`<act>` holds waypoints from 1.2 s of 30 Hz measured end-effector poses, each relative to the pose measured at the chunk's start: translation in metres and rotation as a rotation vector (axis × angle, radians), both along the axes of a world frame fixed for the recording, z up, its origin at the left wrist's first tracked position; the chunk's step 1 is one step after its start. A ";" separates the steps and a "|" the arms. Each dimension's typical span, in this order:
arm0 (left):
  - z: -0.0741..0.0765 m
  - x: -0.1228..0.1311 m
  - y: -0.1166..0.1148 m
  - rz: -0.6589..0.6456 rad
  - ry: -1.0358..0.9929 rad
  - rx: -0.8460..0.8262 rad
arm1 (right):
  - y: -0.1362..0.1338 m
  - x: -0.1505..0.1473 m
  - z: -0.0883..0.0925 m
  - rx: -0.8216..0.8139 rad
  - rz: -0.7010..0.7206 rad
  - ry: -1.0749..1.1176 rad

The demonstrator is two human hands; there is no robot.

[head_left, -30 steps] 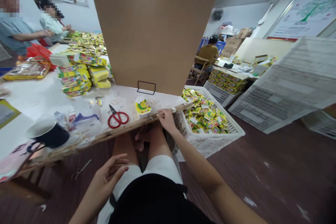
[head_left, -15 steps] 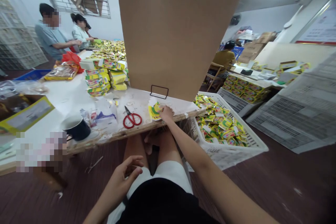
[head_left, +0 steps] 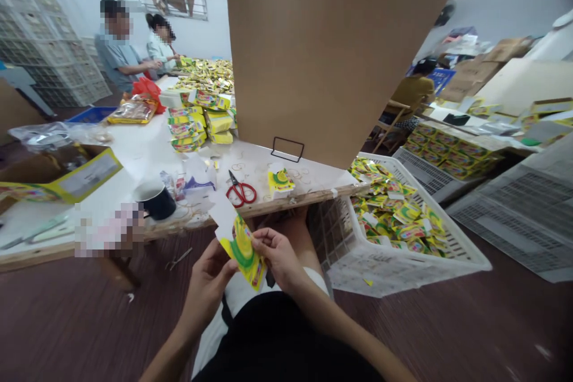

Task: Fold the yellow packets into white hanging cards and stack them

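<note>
Over my lap I hold a small bundle of yellow-and-green sachets [head_left: 242, 246] with a white end. My left hand [head_left: 206, 286] grips its lower left side, fingers curled round it. My right hand [head_left: 278, 255] pinches its right edge. A second stack of the same sachets [head_left: 280, 181] lies on the white table [head_left: 138, 155] near its front edge, just beyond my hands. Red-handled scissors [head_left: 242, 191] lie to the left of that stack.
A tall cardboard sheet [head_left: 331, 54] stands on the table. A white crate [head_left: 403, 262] full of sachets sits at my right. A dark mug [head_left: 156, 200], packet stacks [head_left: 197, 122] and an open box [head_left: 76, 176] lie left. Two people work at the far end.
My right hand left the table edge and brought a sachet bundle down to my lap. My left hand rose from my thigh to grip it. The view swung left.
</note>
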State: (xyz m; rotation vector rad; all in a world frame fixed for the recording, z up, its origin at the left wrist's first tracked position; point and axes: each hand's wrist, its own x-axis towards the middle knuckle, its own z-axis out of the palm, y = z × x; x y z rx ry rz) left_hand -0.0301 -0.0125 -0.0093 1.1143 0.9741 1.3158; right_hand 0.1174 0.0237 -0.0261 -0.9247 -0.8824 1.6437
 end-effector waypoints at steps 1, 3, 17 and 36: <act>-0.001 0.000 -0.001 -0.027 -0.027 -0.003 | -0.004 -0.003 0.000 -0.038 0.037 0.057; -0.002 -0.001 -0.002 -0.079 -0.074 -0.010 | -0.007 -0.005 0.002 -0.024 0.080 0.045; -0.011 0.004 0.003 -0.040 -0.194 -0.209 | -0.016 -0.003 0.001 0.110 -0.009 -0.236; 0.003 0.004 -0.003 -0.244 -0.046 -0.130 | -0.003 0.029 0.026 0.429 0.141 -0.401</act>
